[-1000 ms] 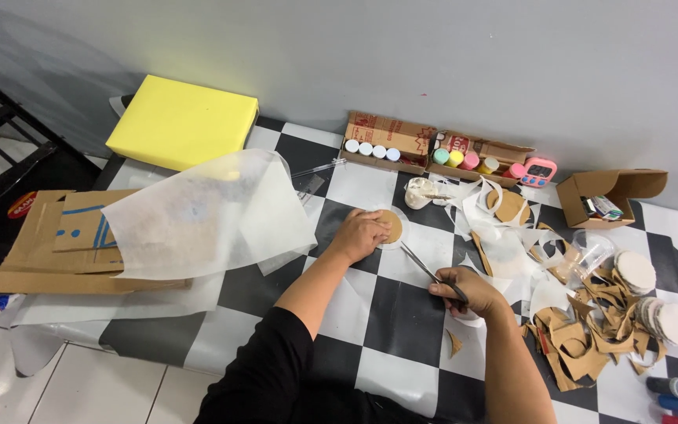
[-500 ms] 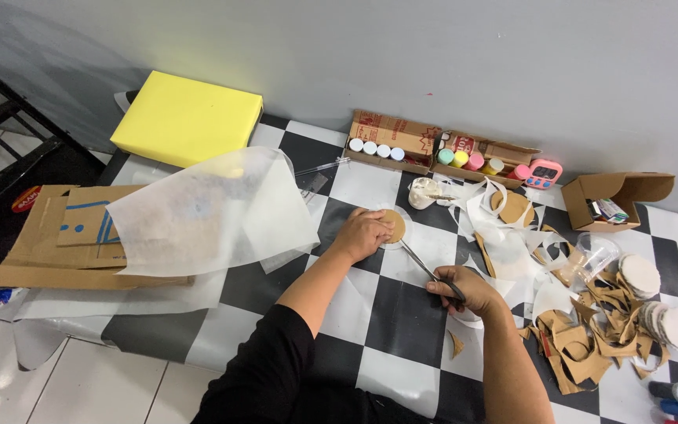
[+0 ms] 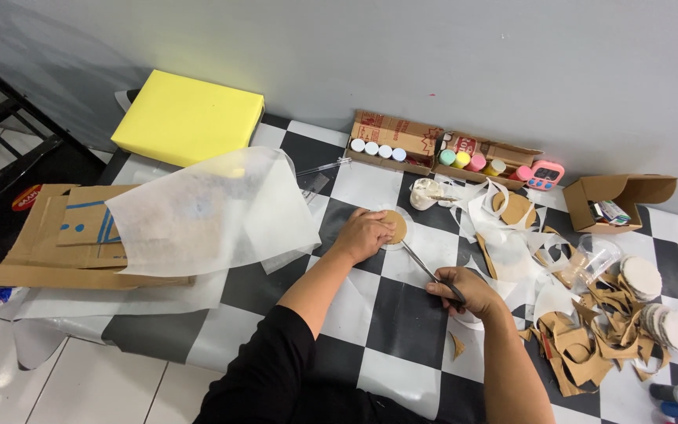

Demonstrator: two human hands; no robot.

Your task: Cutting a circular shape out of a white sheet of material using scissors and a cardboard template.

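Observation:
My left hand (image 3: 364,233) presses flat on a round brown cardboard disc (image 3: 398,227) that lies on a slightly larger white paper circle on the black-and-white checkered table (image 3: 410,322). My right hand (image 3: 464,290) grips the handles of a pair of scissors (image 3: 424,267), whose blades point up-left toward the edge of the disc. Both forearms reach in from the bottom of the view, the left in a black sleeve.
A large sheet of translucent white paper (image 3: 205,212) covers flattened cardboard (image 3: 56,235) at left, near a yellow foam block (image 3: 190,118). Two open boxes of small paint pots (image 3: 441,153) line the back. Cardboard scraps (image 3: 582,345), stacked white discs (image 3: 653,298) and an open carton (image 3: 617,196) lie at right.
Both hands stay nearly in place; the scissors remain pointed at the disc under my left hand.

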